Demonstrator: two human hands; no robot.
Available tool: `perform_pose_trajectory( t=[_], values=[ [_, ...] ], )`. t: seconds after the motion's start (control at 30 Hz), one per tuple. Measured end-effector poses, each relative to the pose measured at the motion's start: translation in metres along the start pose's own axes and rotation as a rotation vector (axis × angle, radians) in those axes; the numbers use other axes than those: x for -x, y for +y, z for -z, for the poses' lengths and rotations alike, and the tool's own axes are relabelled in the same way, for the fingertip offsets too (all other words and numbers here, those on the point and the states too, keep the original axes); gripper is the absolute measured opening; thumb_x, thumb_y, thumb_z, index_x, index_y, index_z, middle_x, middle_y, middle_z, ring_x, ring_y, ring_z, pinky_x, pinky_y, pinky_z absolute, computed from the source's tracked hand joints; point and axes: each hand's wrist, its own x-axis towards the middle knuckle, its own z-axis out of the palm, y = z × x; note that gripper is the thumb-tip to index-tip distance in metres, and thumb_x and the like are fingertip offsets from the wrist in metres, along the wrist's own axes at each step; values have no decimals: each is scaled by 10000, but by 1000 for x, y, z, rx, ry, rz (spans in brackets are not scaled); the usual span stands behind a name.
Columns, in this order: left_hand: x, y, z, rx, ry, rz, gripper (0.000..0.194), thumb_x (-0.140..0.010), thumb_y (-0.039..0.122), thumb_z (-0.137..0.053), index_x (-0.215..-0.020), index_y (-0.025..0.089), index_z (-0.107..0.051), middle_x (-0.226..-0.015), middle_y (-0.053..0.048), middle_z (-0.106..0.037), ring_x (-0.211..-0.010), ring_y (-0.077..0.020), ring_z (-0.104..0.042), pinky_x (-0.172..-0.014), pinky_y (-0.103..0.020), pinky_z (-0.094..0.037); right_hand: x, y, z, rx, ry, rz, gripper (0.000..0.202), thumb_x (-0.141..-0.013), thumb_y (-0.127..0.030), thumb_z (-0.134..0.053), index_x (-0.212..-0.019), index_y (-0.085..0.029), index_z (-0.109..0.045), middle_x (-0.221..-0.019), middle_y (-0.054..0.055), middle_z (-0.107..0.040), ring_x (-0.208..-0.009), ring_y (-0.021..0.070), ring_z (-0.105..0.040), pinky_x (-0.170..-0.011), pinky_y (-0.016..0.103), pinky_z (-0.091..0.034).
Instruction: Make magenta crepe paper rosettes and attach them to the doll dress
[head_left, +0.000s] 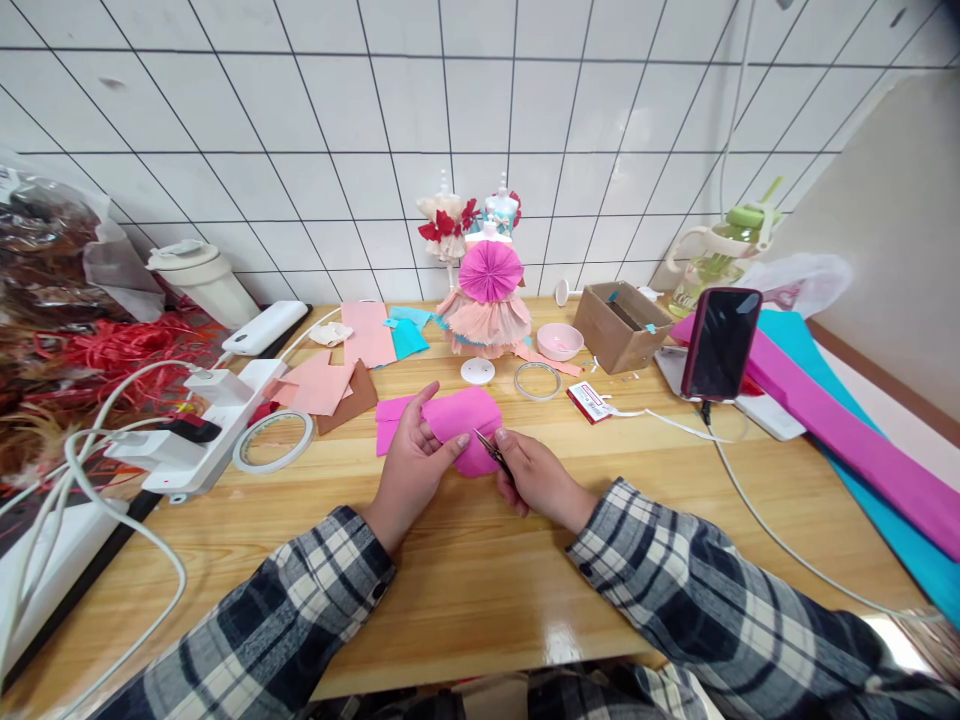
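A white tiled wall is fronted by a pale wood-grain worktop. On it, a small white dress form in a ruffled peach skirt is stood upright, a pleated magenta disc borne at its front. Nearer the edge, a curved sheet of magenta paper is pinched by the left hand and held in front of the form. Small dark metal scissors are gripped by the closed right hand, their tips set against the sheet.

Wooden table, pink bowl, cardboard box
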Motion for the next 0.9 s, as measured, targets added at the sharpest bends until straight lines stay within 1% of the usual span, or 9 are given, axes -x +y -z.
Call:
perform_pose_trajectory(
  t=[0.07, 0.17, 0.23, 0.47, 0.67, 0.8, 0.9],
  values=[
    [1, 1, -1, -2, -5, 11, 845, -693, 257, -738, -1399, 198, -278, -803, -8, -681, -701, -137, -649, -647, -236, -532, 0, -1, -1, -2, 12, 8, 446, -939, -560, -192, -789, -207, -419, -419, -81, -455, -287, 82, -415, -301, 171, -324],
    [1, 0, -3, -1, -1, 19, 841, -695, 252, -733, -1397, 192, -274, -861, -26, -689, -746, -144, -660, -670, -242, -538, 0, -1, -2, -7, 29, 19, 456, -934, -576, -193, -776, -210, -413, -420, -82, -447, -293, 83, -414, -300, 173, -326],
    [2, -2, -5, -12, 6, 12, 841, -693, 244, -731, -1394, 187, -271, -899, -38, -688, -777, -152, -665, -691, -250, -542, 0, -1, -3, 0, 40, 32, 464, -932, -583, -192, -775, -210, -418, -423, -82, -442, -295, 83, -414, -303, 174, -328],
    [2, -4, -9, -56, 40, -11, 808, -689, 226, -725, -1373, 190, -297, -922, -38, -675, -811, -153, -664, -695, -245, -546, 0, -2, -4, 38, 85, 59, 509, -911, -631, -187, -721, -216, -410, -446, -67, -445, -305, 81, -414, -302, 188, -329],
    [2, -6, -9, -14, 38, -5, 827, -678, 232, -736, -1374, 196, -291, -969, -51, -669, -834, -158, -664, -716, -259, -545, 0, -3, -5, 55, 113, 85, 520, -898, -651, -183, -698, -226, -406, -463, -52, -437, -320, 93, -414, -303, 206, -341],
    [3, -5, -11, 13, 31, 2, 865, -678, 243, -740, -1395, 200, -258, -992, -63, -670, -833, -160, -662, -723, -274, -541, -1, -1, -6, 53, 130, 69, 502, -898, -648, -193, -716, -232, -407, -478, -49, -440, -325, 101, -420, -303, 216, -348],
    [4, -5, -10, 16, 20, 8, 894, -665, 249, -753, -1400, 194, -247, -966, -50, -666, -835, -156, -653, -738, -274, -531, -1, 0, -5, 56, 136, 63, 497, -902, -642, -185, -736, -234, -412, -483, -50, -436, -327, 105, -417, -309, 220, -341]
  ],
)
